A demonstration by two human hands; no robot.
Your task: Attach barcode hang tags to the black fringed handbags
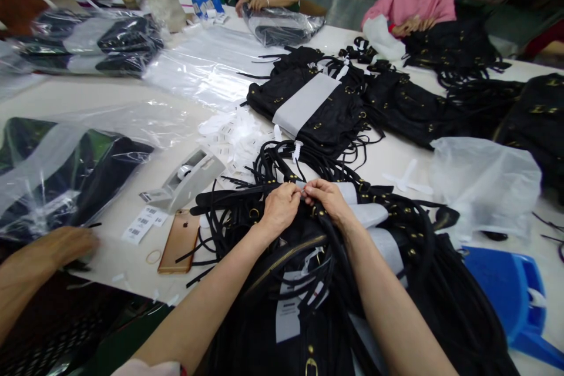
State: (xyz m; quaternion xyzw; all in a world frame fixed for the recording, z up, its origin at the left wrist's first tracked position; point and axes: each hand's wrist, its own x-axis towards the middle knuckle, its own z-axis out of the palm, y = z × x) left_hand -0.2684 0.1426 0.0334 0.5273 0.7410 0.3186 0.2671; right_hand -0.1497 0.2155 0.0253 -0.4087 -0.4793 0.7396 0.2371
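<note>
My left hand (pixel 281 207) and my right hand (pixel 328 198) meet over a pile of black bags. Both are closed in a pinch, fingertips nearly touching, on something thin and pale that is too small to name. Below them lies a black bag (pixel 259 326) with a brass zipper (pixel 282 255), a gold buckle and a grey paper tag (pixel 288 311). Black straps with gold studs run under and around my fingers. Pale wrapping (pixel 374 215) covers some straps beside my right hand.
A tape dispenser (pixel 187 179), phone (pixel 178 241), barcode labels (pixel 140 225) and blue plastic item (pixel 506 288) surround the pile. A plastic-wrapped bag (pixel 66 176) lies left, near another person's blurred hand (pixel 66 247). Several black bags (pixel 308 106) lie ahead. Two people work across the table.
</note>
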